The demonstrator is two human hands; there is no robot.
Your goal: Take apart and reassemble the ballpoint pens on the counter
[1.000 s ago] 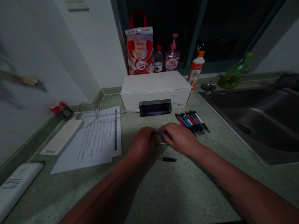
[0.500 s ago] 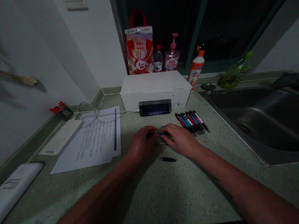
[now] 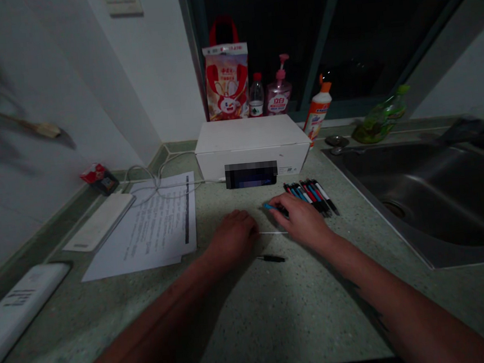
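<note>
Blue pen part [image 3: 270, 206] pokes out from under the fingertips of the right hand [image 3: 299, 220], its far end showing and the rest hidden; the fingers are curled in and look pinched on it, though the grip is partly out of sight. Left hand [image 3: 233, 237] rests palm down just left of it, loosely curled on the speckled stone counter [image 3: 279, 319], nothing visible in it, underside hidden, so cannot tell for sure. Thin pale rod [image 3: 273, 233], probably a pen refill, lies between the hands; black pen piece [image 3: 271, 258] lies just nearer the person. Pen part likely light, stiff, smooth plastic, a bit slippery, best pinched along the barrel; rod likely flimsy. Row of click pens [image 3: 311, 198] lies just right of the right hand, printed papers [image 3: 157, 228] left of the left hand.
</note>
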